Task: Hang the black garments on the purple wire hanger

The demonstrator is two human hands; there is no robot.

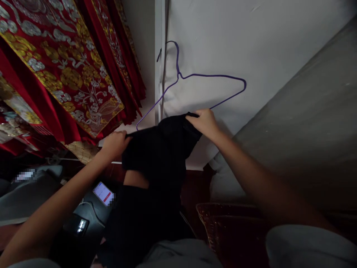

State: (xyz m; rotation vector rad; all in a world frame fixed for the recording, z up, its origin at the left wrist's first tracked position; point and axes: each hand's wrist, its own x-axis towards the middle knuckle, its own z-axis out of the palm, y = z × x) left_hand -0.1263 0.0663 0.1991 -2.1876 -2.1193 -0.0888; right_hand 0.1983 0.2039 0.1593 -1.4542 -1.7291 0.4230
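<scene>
A black garment (pixel 156 149) is stretched between my two hands, its upper edge slanting up to the right; folds hide what kind it is. My left hand (pixel 115 143) grips that edge at the left corner, fingers closed. At the right corner my right hand (pixel 205 121) pinches the cloth between thumb and fingers. Just beyond the garment, a purple clothes hanger (pixel 220 76) hangs by its hook against the white wall. The garment covers the hanger's lower bar from view, so whether they touch I cannot tell.
Red embroidered cloths (pixel 75 74) hang at the upper left. Below them, a lit phone (pixel 104 193) and a dark device (pixel 76 224) lie on a dark surface with a cable. A dark red glossy piece of furniture (pixel 237 230) stands at lower right, near a grey sheet-like surface (pixel 306 111).
</scene>
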